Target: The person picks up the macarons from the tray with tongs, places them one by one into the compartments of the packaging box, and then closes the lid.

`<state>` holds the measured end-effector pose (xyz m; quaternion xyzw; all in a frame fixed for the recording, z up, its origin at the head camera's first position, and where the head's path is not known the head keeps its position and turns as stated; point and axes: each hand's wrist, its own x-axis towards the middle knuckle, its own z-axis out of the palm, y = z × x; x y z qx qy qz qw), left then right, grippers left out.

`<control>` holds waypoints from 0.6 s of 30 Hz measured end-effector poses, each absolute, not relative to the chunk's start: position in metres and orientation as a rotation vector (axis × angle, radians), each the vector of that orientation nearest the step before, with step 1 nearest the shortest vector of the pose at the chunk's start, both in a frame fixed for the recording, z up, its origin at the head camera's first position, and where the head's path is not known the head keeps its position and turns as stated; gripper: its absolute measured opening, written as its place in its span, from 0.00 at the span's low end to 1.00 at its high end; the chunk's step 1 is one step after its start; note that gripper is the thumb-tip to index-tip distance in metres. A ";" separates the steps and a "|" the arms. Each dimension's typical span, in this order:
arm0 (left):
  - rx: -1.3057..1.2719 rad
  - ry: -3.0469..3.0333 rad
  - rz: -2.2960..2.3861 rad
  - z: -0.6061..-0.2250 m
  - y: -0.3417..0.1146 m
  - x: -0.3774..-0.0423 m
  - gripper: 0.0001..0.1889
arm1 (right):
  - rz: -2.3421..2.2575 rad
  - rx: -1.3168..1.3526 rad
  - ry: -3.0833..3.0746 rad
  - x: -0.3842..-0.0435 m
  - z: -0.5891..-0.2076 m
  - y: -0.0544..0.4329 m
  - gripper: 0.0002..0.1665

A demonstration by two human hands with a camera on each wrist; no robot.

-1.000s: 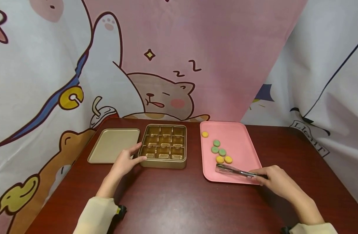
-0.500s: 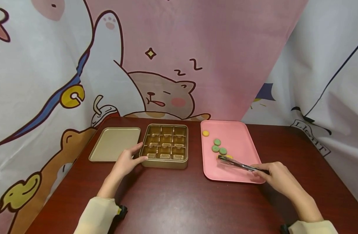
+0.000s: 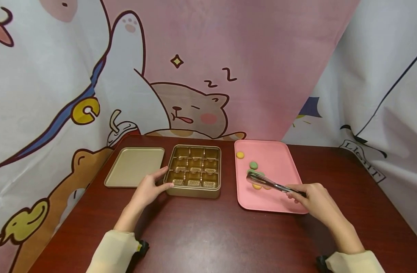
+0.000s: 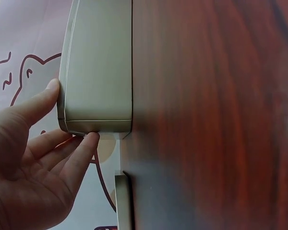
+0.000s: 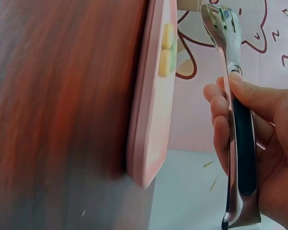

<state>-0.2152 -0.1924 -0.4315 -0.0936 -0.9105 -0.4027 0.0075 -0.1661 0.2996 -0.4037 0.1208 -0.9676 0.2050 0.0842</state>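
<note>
One glossy red-brown table (image 3: 208, 231), cartoon-printed cloth (image 3: 263, 76) behind.
The right hand (image 3: 319, 199) curls round shiny, dark-inlaid tongs (image 5: 244, 143); the left hand (image 3: 148, 189), fingers parted, touches a gold nine-compartment box (image 3: 195, 192).

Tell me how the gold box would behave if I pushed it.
The box would probably slide rather than tip, being low and wide-based. It looks fairly stiff, given its crisp, straight walls. Their smooth finish might make it slightly slippery to grasp.
</note>
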 end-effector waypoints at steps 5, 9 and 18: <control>-0.284 -2.852 -1.256 -0.431 -0.192 -0.213 0.36 | 0.629 0.390 -2.855 -0.170 -0.401 0.289 0.10; -0.282 -2.852 -1.251 -0.432 -0.192 -0.213 0.36 | 0.650 0.405 -2.840 -0.174 -0.400 0.280 0.12; -0.282 -2.851 -1.257 -0.432 -0.191 -0.213 0.36 | 0.674 0.440 -2.827 -0.182 -0.395 0.258 0.12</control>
